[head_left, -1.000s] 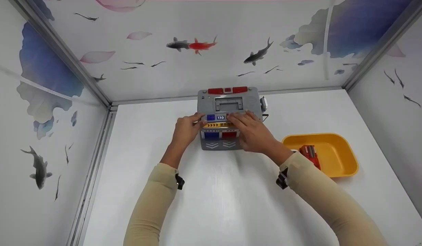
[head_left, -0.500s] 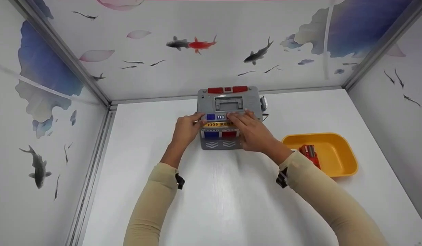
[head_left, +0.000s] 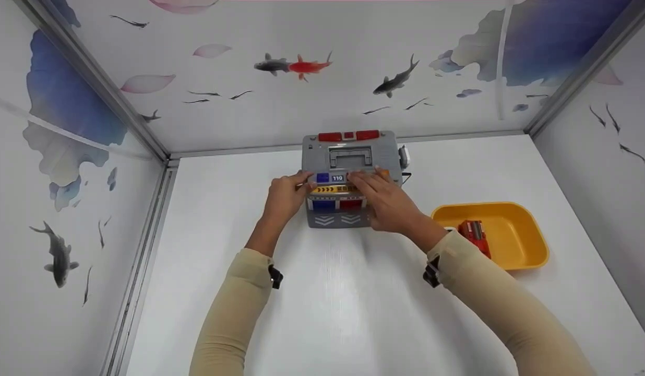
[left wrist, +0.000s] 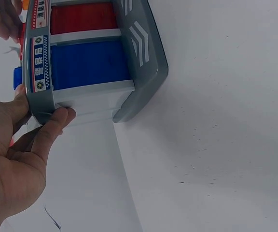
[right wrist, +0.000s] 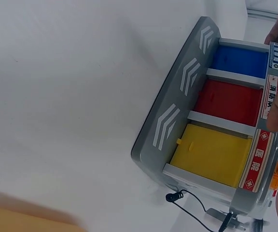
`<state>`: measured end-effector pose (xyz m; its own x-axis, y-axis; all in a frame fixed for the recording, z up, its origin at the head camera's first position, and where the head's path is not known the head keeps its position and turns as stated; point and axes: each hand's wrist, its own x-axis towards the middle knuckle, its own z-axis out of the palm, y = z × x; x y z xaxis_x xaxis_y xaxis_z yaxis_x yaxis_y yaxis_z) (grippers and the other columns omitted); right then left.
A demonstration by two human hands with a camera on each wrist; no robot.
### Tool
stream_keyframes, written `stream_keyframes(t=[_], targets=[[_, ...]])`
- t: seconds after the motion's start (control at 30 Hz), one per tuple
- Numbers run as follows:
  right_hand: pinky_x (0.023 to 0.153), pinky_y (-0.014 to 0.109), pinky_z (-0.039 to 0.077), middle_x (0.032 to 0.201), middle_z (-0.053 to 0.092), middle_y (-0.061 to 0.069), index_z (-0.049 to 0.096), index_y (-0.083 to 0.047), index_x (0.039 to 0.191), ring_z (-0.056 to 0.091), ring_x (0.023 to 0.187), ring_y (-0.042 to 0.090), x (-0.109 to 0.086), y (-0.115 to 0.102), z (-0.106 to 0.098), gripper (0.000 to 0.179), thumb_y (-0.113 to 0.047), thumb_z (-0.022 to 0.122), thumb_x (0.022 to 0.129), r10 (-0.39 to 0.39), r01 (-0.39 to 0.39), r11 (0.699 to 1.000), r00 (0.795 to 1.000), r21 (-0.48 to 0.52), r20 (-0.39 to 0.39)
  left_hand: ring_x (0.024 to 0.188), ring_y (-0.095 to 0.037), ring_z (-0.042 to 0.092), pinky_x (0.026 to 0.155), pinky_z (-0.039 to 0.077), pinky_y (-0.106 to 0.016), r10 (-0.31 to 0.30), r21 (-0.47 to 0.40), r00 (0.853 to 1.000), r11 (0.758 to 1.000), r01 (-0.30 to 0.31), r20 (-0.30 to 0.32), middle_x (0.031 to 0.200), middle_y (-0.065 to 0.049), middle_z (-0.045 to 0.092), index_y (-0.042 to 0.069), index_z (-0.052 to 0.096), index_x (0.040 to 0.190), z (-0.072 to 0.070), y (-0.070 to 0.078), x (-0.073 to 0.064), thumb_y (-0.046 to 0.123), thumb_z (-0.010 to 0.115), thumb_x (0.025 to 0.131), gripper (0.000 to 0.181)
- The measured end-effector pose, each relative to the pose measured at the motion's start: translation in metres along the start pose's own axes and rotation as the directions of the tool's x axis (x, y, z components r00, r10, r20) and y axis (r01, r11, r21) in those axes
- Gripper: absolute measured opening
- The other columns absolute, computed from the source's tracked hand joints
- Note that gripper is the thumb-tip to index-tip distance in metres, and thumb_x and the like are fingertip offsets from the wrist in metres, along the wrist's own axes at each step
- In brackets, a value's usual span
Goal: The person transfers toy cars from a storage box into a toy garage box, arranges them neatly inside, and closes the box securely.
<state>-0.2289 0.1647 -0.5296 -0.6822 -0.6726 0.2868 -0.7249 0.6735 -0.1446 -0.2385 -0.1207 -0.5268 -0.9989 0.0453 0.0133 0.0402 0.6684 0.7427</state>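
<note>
- Beige sleeves (head_left: 226, 313) nearest, over the white table (head_left: 327, 313); elbows spread, likely so both hands meet the toy squarely.
- Yellow tray (head_left: 515, 240) beside the right forearm, apart from the toy. Probably set aside to leave the working space between the arms. Red car (head_left: 474, 237) in it, partly behind the sleeve, with something white, mostly hidden.
- Left hand (head_left: 283, 196) pinches the toy's top edge at its near left corner, thumb and fingers on either side; reads as steadying.
- Right hand (head_left: 387, 201) drapes over the top's front edge, fingers fairly straight, not wrapped round. How hard it presses, cannot tell.
- Grey toy (head_left: 337, 178) stands upright between the hands, front towards the person, which puts its doors within reach.
- Below the fingers: blue door (left wrist: 90, 63), red door (right wrist: 230, 102), yellow door (right wrist: 211, 152), side by side, apparently closed.
- Dark cord (right wrist: 175, 196) loops off the toy's right side.
- Beyond the fingertips: handle (head_left: 350, 151) in the top, then fish-printed wall (head_left: 343, 104).
</note>
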Motion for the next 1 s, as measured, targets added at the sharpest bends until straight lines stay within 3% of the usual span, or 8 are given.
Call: stream_keyframes(t=[0.33, 0.73, 1.0], targets=[[0.139, 0.064, 0.023, 0.17, 0.054, 0.012, 0.044, -0.006, 0.166, 0.051, 0.159, 0.033, 0.0, -0.002, 0.002, 0.079, -0.002, 0.072, 0.092, 0.004, -0.004, 1.0, 1.0, -0.009, 0.005, 0.138, -0.03, 0.072, 0.111, 0.062, -0.044, 0.013, 0.012, 1.0, 1.0, -0.013, -0.008, 0.155, -0.014, 0.065, 0.016, 0.074, 0.146, 0.001, -0.002, 0.001, 0.037, 0.072, 0.109, 0.043], [0.138, 0.073, 0.007, 0.177, 0.046, 0.007, 0.037, -0.014, 0.172, 0.044, 0.165, 0.029, -0.004, -0.002, -0.005, 0.082, -0.009, 0.07, 0.097, 0.04, -0.036, 0.998, 0.995, -0.048, 0.094, 0.135, -0.029, 0.074, 0.109, 0.064, -0.043, 0.001, 0.002, 1.0, 1.0, -0.001, 0.003, 0.156, -0.014, 0.064, 0.018, 0.073, 0.147, 0.002, -0.002, -0.002, 0.037, 0.072, 0.109, 0.042], [0.137, 0.075, 0.012, 0.18, 0.041, 0.007, 0.042, -0.014, 0.171, 0.04, 0.166, 0.031, -0.015, 0.002, -0.013, 0.076, -0.022, 0.071, 0.101, -0.024, 0.028, 0.999, 0.997, -0.046, 0.074, 0.138, -0.029, 0.071, 0.111, 0.062, -0.043, 0.01, 0.014, 1.0, 1.0, -0.01, -0.006, 0.155, -0.013, 0.065, 0.018, 0.073, 0.147, 0.001, -0.002, 0.0, 0.042, 0.071, 0.108, 0.046]])
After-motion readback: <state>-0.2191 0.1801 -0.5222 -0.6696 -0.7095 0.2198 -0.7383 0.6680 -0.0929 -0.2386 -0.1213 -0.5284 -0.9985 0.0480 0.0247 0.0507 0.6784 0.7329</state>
